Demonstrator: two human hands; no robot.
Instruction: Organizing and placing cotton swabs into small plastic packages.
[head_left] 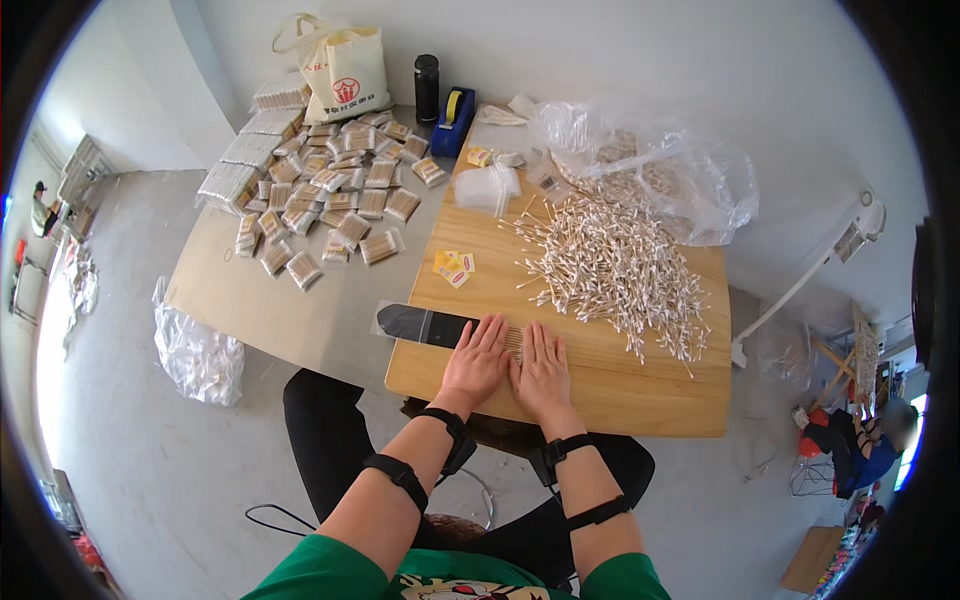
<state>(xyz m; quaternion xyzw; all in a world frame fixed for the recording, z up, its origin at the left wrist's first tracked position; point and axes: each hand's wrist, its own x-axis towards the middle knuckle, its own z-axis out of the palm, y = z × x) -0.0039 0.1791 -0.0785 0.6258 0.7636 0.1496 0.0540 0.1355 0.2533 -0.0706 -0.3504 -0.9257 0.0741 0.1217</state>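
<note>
Cotton swabs (514,342) lie in a row between both hands. Left hand (477,360) and right hand (541,370) flat, fingers straight, neither grasping anything. Black strip (425,325) extends leftward from left fingers. Yellow cards (455,266) beyond left hand; loose swab heap (620,270) ahead-right; wrapped packets (350,229) farther off, ahead-left.

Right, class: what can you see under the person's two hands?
Swab sticks show between the left hand and the right hand; a black strip meets the left one. What they cover fully cannot be seen.
</note>
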